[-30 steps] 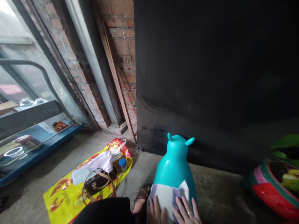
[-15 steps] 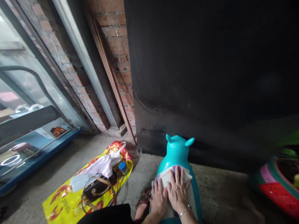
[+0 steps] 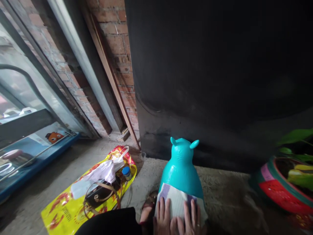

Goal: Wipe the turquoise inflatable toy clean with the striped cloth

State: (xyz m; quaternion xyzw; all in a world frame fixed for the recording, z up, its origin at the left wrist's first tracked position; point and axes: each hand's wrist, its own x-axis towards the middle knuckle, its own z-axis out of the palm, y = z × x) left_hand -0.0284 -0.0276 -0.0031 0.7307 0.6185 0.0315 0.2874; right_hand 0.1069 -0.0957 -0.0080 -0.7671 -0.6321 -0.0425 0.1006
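A teal inflatable animal toy (image 3: pixel 181 169) with two small ears stands on the floor in front of me. Over its near part lies a white cloth with purple stripes (image 3: pixel 177 195). My left hand (image 3: pixel 162 217) rests flat on the cloth's left side, fingers stretched out. Beside it, my right hand (image 3: pixel 189 218) also lies flat on the cloth, with a ring on one finger. Both wrists are cut off by the bottom edge of the view.
On the left, a yellow plastic bag (image 3: pixel 58 209) carries a dark handbag (image 3: pixel 97 195), a white cloth and a blue-capped jar (image 3: pixel 126 173). A blue metal rack (image 3: pixel 36 155) stands further left. A painted plant pot (image 3: pixel 276 186) is at right; a black panel (image 3: pixel 207 81) rises behind the toy.
Both hands have slid back toward me with the cloth, uncovering the toy's upper back. The view has shifted slightly to the right, showing more of the plant pot.
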